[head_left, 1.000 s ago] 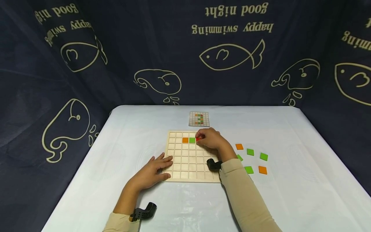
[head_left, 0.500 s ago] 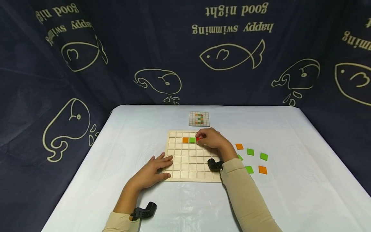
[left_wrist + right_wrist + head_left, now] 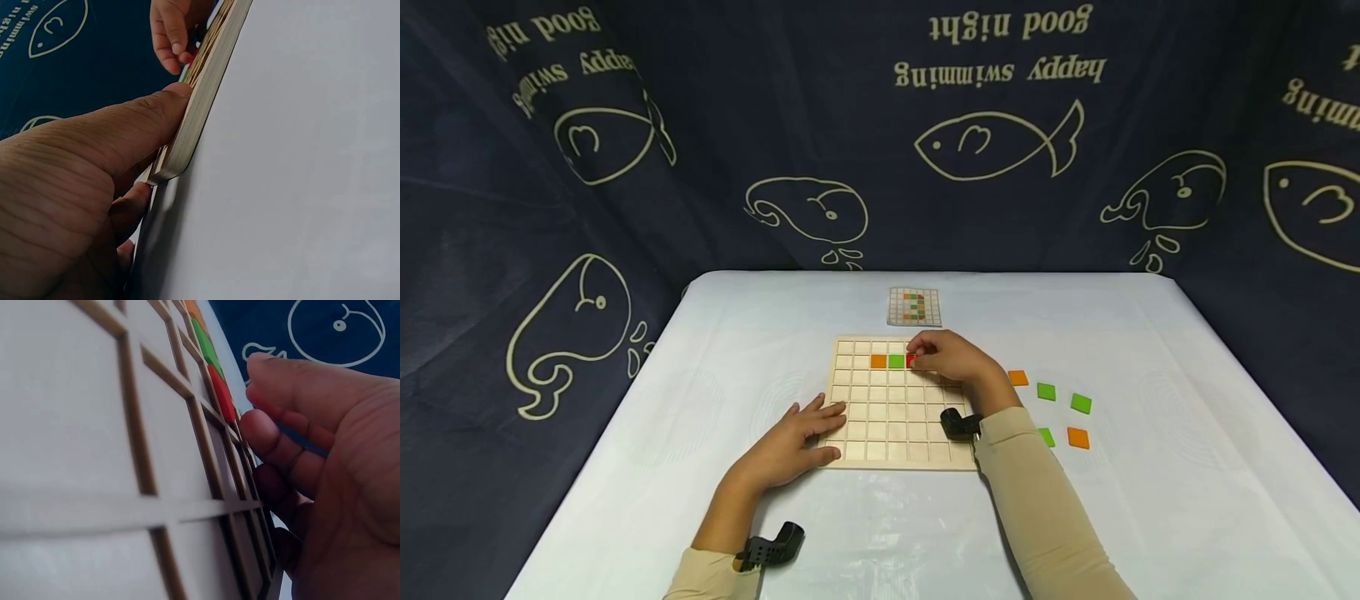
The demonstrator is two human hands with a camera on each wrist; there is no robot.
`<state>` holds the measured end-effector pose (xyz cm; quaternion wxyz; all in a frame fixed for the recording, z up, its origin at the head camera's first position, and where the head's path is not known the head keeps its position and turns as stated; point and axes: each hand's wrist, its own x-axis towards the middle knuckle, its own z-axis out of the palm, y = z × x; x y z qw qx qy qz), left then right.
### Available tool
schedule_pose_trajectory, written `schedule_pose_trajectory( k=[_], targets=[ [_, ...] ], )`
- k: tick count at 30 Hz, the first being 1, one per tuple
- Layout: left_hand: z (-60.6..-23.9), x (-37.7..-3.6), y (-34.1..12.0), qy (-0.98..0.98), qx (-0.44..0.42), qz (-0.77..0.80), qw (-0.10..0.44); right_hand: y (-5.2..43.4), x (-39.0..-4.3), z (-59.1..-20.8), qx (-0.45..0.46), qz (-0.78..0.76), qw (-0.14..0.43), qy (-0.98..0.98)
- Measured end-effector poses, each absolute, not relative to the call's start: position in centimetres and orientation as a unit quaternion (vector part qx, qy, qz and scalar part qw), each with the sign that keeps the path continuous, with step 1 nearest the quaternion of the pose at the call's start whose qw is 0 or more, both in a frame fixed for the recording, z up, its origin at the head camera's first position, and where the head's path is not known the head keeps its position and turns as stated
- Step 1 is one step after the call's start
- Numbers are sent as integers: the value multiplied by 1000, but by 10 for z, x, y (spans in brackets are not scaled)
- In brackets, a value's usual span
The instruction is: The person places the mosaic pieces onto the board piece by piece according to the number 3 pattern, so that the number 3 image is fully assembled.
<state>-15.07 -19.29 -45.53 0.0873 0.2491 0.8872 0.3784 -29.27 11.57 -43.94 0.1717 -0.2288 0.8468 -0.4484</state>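
Observation:
A wooden grid board (image 3: 887, 421) lies in the middle of the white table. Its second row holds an orange tile (image 3: 878, 361), a green tile (image 3: 896, 361) and a red tile (image 3: 912, 360) side by side. My right hand (image 3: 922, 353) reaches over the board's far right part, and its curled thumb and fingertips pinch the red tile (image 3: 222, 394) at its right edge, over its cell. My left hand (image 3: 829, 430) lies flat with straight fingers on the board's near left corner. Its thumb (image 3: 125, 125) presses against the side of the board (image 3: 209, 75).
A small pattern card (image 3: 914, 306) lies beyond the board. Loose tiles sit to the right: an orange tile (image 3: 1018, 377), a green tile (image 3: 1047, 391), a green tile (image 3: 1081, 403), an orange tile (image 3: 1078, 437) and others. A dark fish-print curtain surrounds the table (image 3: 700, 375).

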Motion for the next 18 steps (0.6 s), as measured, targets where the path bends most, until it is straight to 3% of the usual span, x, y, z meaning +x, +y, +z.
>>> schedule_pose_trajectory(
  k=[18],
  targets=[
    [-454,-150,-193,887,250,378,85,127,-294,-441,-237,-475,177,829]
  ],
)
